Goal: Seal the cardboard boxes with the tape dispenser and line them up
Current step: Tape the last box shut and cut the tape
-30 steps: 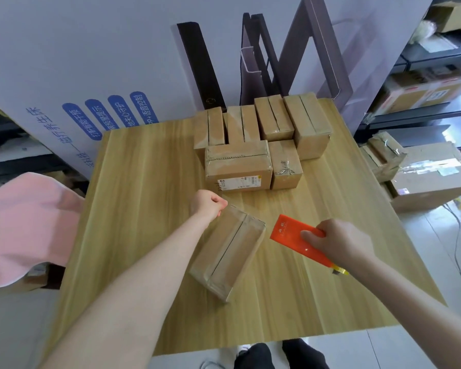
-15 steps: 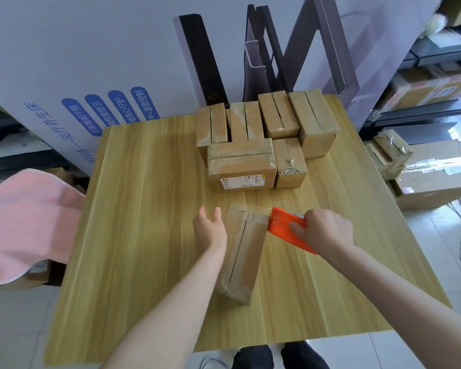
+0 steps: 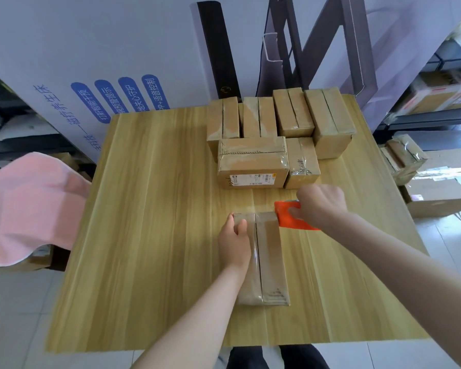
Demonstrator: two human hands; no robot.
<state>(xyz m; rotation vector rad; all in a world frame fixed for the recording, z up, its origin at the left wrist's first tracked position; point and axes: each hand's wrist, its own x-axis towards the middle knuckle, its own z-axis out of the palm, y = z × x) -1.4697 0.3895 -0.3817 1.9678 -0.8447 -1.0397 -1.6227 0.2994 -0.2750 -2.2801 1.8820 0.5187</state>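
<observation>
A long cardboard box (image 3: 269,257) lies lengthwise on the wooden table (image 3: 155,235), its centre seam facing up. My left hand (image 3: 234,241) presses flat on the box's left flap, fingers near the far end. My right hand (image 3: 320,206) grips the orange tape dispenser (image 3: 290,217) at the box's far right corner. A strip of clear tape seems to run from the dispenser over the far edge. Several sealed boxes (image 3: 253,161) stand grouped at the back of the table.
A pink cloth (image 3: 30,206) hangs off to the left of the table. Larger cartons (image 3: 442,187) sit on the floor at the right, with shelves behind them. A white printed board (image 3: 91,62) and dark frames lean behind the table.
The box has been turned from a diagonal to straight, pointing away from me. My left hand moved from its far corner onto its top. The dispenser moved up to the box's far end.
</observation>
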